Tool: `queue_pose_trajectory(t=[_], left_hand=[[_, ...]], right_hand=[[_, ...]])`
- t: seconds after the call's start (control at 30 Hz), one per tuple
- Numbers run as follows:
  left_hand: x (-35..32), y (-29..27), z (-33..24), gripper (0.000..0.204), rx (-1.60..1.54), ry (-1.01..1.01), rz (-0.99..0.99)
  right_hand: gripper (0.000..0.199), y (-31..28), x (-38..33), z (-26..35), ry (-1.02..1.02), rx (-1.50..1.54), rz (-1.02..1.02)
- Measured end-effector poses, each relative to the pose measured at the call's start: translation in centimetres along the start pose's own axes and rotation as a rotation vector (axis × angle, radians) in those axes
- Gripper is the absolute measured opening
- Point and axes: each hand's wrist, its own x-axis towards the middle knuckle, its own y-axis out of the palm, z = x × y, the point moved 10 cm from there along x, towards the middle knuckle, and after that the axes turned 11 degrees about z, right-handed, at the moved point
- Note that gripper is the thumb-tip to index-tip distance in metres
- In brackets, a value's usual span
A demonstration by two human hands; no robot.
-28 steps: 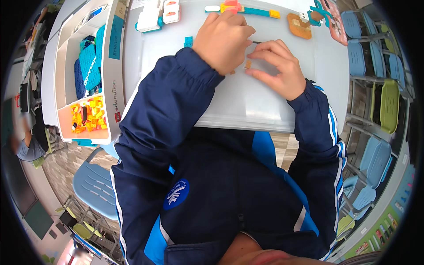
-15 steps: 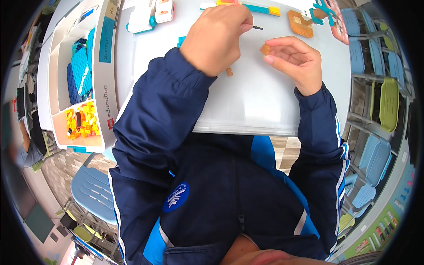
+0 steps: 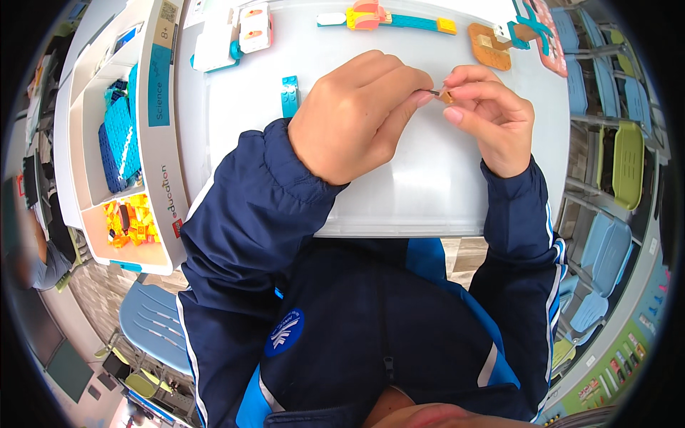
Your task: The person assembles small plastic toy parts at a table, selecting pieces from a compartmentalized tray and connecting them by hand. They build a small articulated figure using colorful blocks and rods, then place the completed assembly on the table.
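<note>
My left hand (image 3: 357, 118) and right hand (image 3: 489, 114) meet at upper centre over the white tray (image 3: 428, 200), left fingers pinching a thin dark pin (image 3: 433, 91), right fingers pinching a small orange piece (image 3: 447, 96) at its tip. Beyond: teal brick (image 3: 290, 95), orange plate (image 3: 489, 46) top right.

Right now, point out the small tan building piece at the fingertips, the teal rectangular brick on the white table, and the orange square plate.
small tan piece (image 3: 447, 96), head view, its exposed edge.
teal brick (image 3: 290, 95), head view, studded top.
orange square plate (image 3: 489, 46), head view, flat middle.
</note>
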Motion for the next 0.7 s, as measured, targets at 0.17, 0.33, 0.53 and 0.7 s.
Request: queue_pose_trajectory(t=[0.17,0.33,0.53,0.7], left_hand=[[0.01,-0.05,-0.03,0.017,-0.012,-0.002,0.001],[-0.09,0.09,-0.24,0.015,-0.021,0.024,-0.004],[-0.26,0.54,-0.25,0.015,-0.054,-0.043,0.067],[-0.34,0.42,-0.2,0.015,-0.036,-0.035,0.045]], right_hand=[[0.027,0.1,-0.03,0.22,0.013,-0.013,0.012],[0.027,-0.07,-0.06,0.14,0.019,0.027,-0.009],[0.027,0.1,-0.34,-0.29,0.066,0.123,0.005],[0.029,0.09,-0.3,0.04,0.057,0.064,-0.01]])
